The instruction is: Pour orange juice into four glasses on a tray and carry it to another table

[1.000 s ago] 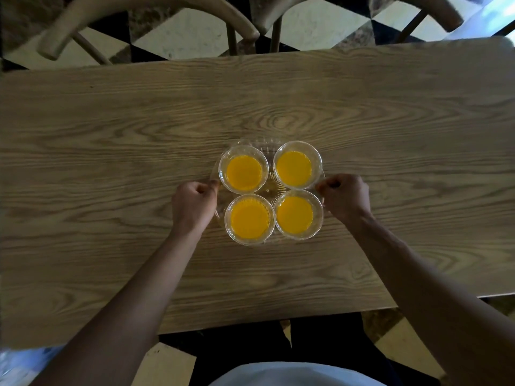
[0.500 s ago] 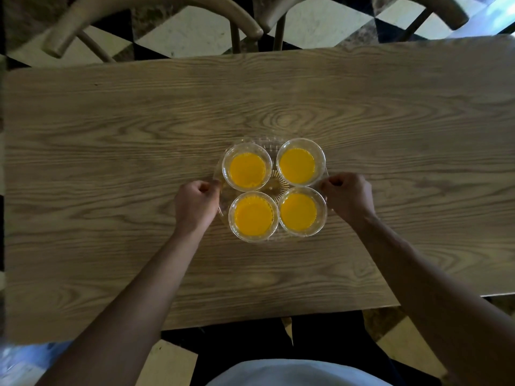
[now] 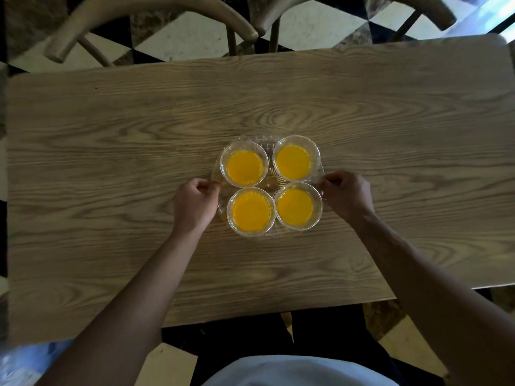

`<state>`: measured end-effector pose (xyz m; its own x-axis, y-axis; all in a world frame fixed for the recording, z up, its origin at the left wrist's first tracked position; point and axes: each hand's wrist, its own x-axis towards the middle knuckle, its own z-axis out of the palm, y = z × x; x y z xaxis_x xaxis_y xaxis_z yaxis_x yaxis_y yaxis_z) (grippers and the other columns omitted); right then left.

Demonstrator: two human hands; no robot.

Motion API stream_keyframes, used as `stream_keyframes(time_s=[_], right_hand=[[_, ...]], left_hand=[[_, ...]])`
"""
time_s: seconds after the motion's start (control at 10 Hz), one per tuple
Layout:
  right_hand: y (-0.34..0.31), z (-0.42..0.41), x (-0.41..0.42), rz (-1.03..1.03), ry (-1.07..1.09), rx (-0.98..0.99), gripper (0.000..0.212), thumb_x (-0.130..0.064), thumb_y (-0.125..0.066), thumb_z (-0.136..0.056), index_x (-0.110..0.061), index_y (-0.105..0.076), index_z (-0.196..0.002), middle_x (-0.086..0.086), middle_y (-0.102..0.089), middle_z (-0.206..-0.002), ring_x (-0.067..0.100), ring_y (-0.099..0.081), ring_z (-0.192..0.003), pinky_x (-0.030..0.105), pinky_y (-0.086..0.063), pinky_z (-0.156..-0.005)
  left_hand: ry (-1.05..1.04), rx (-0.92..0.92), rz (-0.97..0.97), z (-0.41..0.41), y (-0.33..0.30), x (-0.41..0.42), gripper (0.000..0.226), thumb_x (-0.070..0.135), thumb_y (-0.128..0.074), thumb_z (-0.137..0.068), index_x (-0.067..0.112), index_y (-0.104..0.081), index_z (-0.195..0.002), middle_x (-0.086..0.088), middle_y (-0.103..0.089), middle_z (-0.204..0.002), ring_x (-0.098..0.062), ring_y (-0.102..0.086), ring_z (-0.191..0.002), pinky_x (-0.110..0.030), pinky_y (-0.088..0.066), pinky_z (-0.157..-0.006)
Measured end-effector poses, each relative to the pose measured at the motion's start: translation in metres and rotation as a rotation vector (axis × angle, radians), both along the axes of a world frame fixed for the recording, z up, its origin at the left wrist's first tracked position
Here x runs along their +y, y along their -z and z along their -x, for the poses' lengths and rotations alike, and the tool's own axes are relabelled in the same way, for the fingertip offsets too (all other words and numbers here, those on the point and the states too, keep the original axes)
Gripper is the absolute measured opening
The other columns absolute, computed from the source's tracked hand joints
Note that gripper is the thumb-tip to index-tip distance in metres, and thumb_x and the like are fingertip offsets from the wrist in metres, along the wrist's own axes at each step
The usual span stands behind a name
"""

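Both hands on tray, mid-bench.
Left hand and right hand curl closed, pinching opposite rims of the clear tray; four filled glasses sit on it, bench beneath.

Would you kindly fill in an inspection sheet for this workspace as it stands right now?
Surface: wooden table, bare apart from the tray.
Job's things: clear round tray holding four glasses in a two-by-two cluster, all with orange juice; no spill seen.
Clutter: nothing seen.
Grippers: left hand pinches the tray's left rim; right hand pinches its right rim.
Cables: nothing seen.
Surroundings: two wooden chairs beyond the far edge; checkered floor.
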<state>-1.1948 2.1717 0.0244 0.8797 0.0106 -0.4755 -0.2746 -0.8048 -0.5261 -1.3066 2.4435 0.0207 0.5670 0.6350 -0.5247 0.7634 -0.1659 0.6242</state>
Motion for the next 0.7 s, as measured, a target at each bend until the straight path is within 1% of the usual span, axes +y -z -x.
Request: stream_keyframes(time_s=[0.1,0.2,0.3,0.4,0.5,0.6,0.7], right_hand=[[-0.007,0.002,-0.004,-0.012,0.010,0.023,0.017,-0.021,-0.063,-0.086,-0.016,-0.079,-0.089,0.002,-0.078,-0.081,0.022,-0.075,-0.078,0.043,-0.063,-0.078],[-0.010,0.004,-0.007,0.019,-0.023,0.017,0.022,-0.024,-0.063,-0.086,-0.017,-0.079,-0.100,0.003,-0.079,-0.091,0.023,-0.074,-0.087,0.037,-0.060,-0.083],[-0.014,0.009,-0.010,0.069,-0.099,0.008,0.029,-0.033,-0.066,-0.089,-0.018,-0.076,-0.112,0.003,-0.077,-0.107,0.023,-0.071,-0.103,0.024,-0.047,-0.080],[-0.020,0.012,-0.010,0.081,-0.140,0.013,0.026,-0.033,-0.066,-0.091,-0.017,-0.075,-0.110,0.004,-0.076,-0.108,0.024,-0.069,-0.104,0.024,-0.042,-0.076],[-0.030,0.017,-0.014,0.082,-0.194,0.022,0.024,-0.029,-0.065,-0.092,-0.014,-0.074,-0.109,0.008,-0.075,-0.108,0.028,-0.068,-0.104,0.029,-0.046,-0.077],[-0.030,0.019,-0.019,0.098,-0.231,0.012,0.026,-0.029,-0.064,-0.092,-0.013,-0.073,-0.111,0.009,-0.074,-0.111,0.029,-0.068,-0.106,0.027,-0.043,-0.077],[-0.029,0.024,-0.031,0.097,-0.235,0.001,0.035,-0.030,-0.065,-0.092,-0.014,-0.069,-0.123,0.008,-0.072,-0.122,0.029,-0.065,-0.115,0.025,-0.042,-0.083]], left_hand=[[0.030,0.009,0.014,0.001,-0.007,0.001,0.019,0.039,-0.067,-0.088,0.023,-0.074,-0.094,0.007,-0.076,-0.077,-0.024,-0.078,-0.081,-0.049,-0.065,-0.085],[0.055,0.023,0.005,0.002,-0.014,0.002,0.024,0.037,-0.069,-0.091,0.019,-0.076,-0.105,0.010,-0.075,-0.080,-0.023,-0.077,-0.088,-0.044,-0.063,-0.090],[0.095,0.038,-0.066,0.007,-0.019,0.005,0.030,0.036,-0.070,-0.093,0.016,-0.076,-0.114,0.007,-0.072,-0.091,-0.020,-0.070,-0.095,-0.032,-0.053,-0.087],[0.102,0.034,-0.056,0.011,-0.023,0.007,0.030,0.036,-0.070,-0.094,0.016,-0.075,-0.115,0.005,-0.072,-0.095,-0.018,-0.069,-0.094,-0.031,-0.050,-0.084],[0.096,-0.006,0.020,0.020,-0.031,0.007,0.025,0.046,-0.071,-0.085,0.026,-0.073,-0.100,0.003,-0.078,-0.099,-0.022,-0.075,-0.097,-0.042,-0.061,-0.093],[0.094,-0.012,0.051,0.028,-0.034,0.005,0.034,0.053,-0.067,-0.076,0.028,-0.072,-0.098,0.000,-0.079,-0.103,-0.025,-0.076,-0.100,-0.051,-0.062,-0.095],[0.077,-0.019,-0.010,0.040,-0.038,-0.005,0.047,0.049,-0.069,-0.078,0.018,-0.072,-0.113,-0.006,-0.079,-0.107,-0.027,-0.076,-0.102,-0.052,-0.062,-0.095]])
